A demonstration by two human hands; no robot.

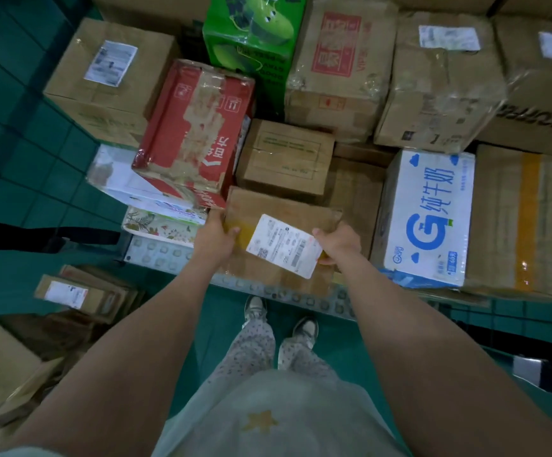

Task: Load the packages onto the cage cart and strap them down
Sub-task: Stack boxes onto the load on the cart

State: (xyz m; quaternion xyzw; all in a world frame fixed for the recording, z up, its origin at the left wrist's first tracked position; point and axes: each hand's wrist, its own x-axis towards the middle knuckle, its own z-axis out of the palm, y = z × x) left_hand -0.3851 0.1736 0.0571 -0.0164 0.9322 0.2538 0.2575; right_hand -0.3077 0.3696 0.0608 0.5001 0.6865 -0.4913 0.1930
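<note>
I hold a flat brown cardboard package (278, 206) with a white shipping label over the near edge of the cart's metal deck (288, 296). My left hand (217, 234) grips its left side, thumb on top. My right hand (337, 244) grips its right side by the label. The package sits low among stacked boxes: a red box (195, 127) to its left, a small brown box (284, 156) behind it, a white and blue milk carton box (429, 219) to its right.
Larger brown boxes (110, 80) and a green box (255, 44) fill the back of the cart. More brown packages (80, 295) lie on the green tiled floor at my left. My feet stand just before the cart edge.
</note>
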